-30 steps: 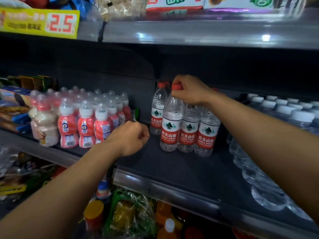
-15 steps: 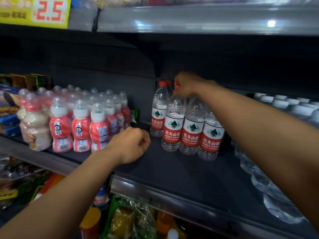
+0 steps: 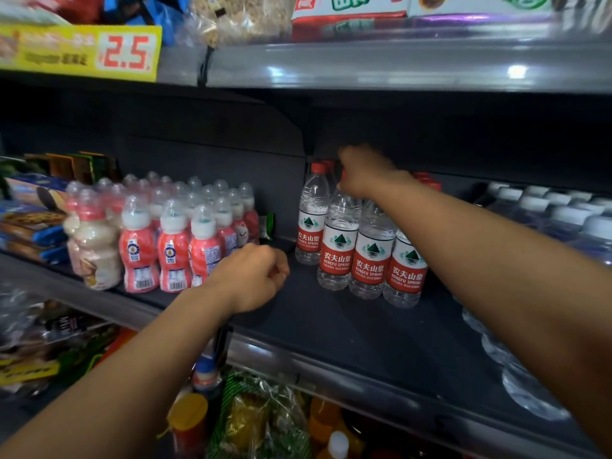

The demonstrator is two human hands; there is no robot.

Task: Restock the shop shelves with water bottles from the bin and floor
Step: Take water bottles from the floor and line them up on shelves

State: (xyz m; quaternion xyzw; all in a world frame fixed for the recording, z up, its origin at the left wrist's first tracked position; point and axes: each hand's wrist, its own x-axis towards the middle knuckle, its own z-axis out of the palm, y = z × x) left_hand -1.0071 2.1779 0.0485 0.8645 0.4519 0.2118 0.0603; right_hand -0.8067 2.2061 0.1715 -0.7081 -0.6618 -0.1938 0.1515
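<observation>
The right hand (image 3: 362,172) reaches to the far end of the dark shelf (image 3: 347,329) and curls over the red cap of a water bottle (image 3: 337,240), gripping it at the neck — probably the handiest place to steer a tall, slim bottle without tipping it. That bottle stands upright at the left of a tight row of three red-labelled bottles, with a fourth bottle (image 3: 311,220) just behind and to the left, so the group sits packed toward the back, leaving the near part of the shelf free for more stock. The left hand (image 3: 253,276) hovers over the shelf as a loose fist holding nothing (likely just steadying the reach), just right of the small pink drink bottles (image 3: 172,246) — a separate product kept to its own side
</observation>
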